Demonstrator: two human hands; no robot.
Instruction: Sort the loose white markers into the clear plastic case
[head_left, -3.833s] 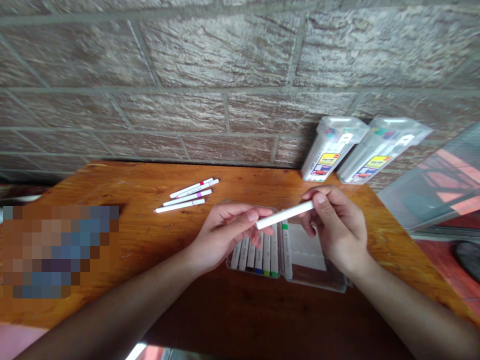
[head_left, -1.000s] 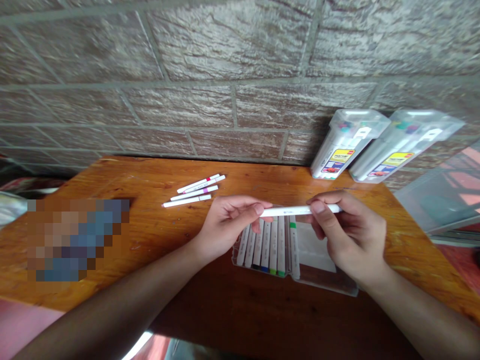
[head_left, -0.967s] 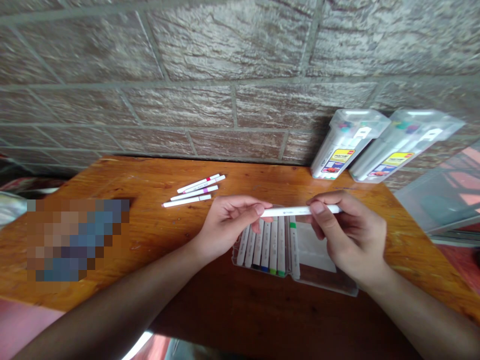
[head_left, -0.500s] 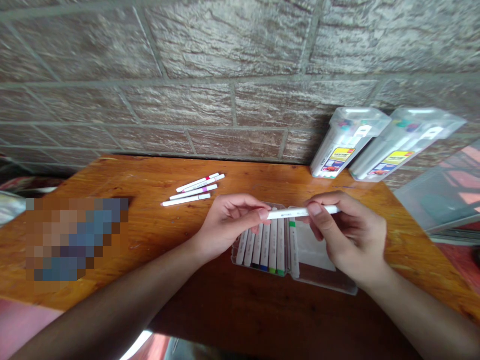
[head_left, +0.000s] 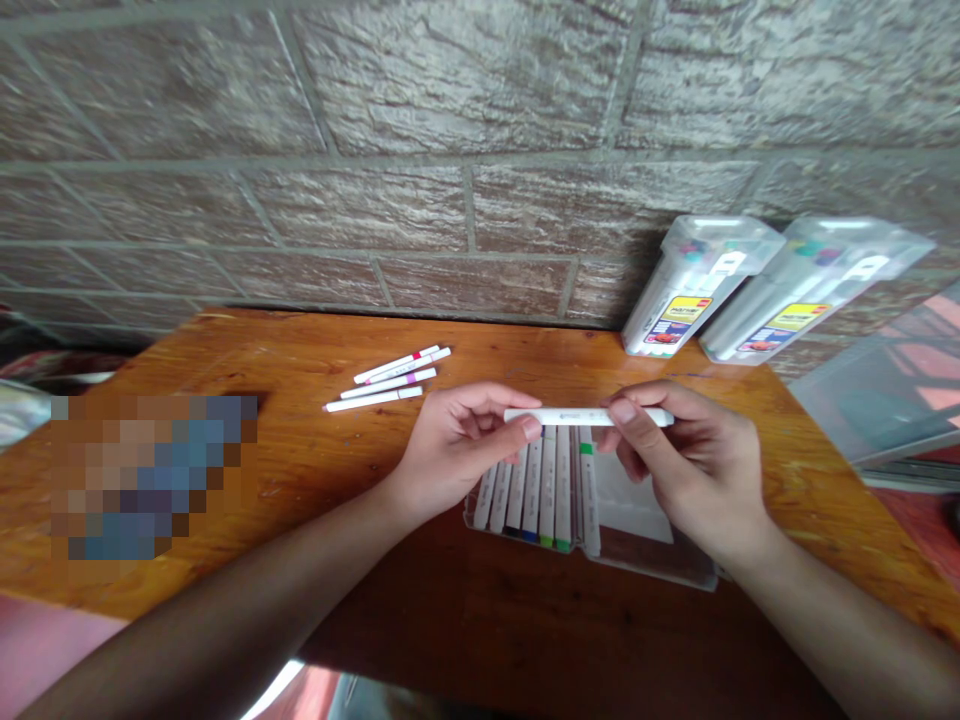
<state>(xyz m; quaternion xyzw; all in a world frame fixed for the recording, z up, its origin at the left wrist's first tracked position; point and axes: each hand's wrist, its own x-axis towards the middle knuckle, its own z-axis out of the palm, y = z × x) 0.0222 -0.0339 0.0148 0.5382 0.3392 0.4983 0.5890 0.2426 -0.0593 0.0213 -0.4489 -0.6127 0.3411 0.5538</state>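
A white marker point(head_left: 574, 416) is held level between both hands above an open clear plastic case point(head_left: 652, 570). My left hand point(head_left: 469, 440) pinches its left end with thumb and fingers. Its right part is gripped by my right hand point(head_left: 686, 460), the thumb lying along the barrel. Below, several white markers point(head_left: 517, 500) with dark, blue and green ends lie side by side in the left half of the case. One marker with a green band point(head_left: 589, 500) rests by the hinge. My hands hide the case's upper part.
Several loose white markers point(head_left: 386, 385) lie on the wooden table point(head_left: 285, 350) to the left. Two clear marker boxes point(head_left: 667, 300) with yellow labels stand at the back right, against the stone-block wall point(head_left: 517, 210). A blurred-out patch point(head_left: 157, 480) covers something at the left.
The held marker has turned from a slight slant to nearly level, and more of its left end now shows past my left thumb. My right hand has shifted slightly left.
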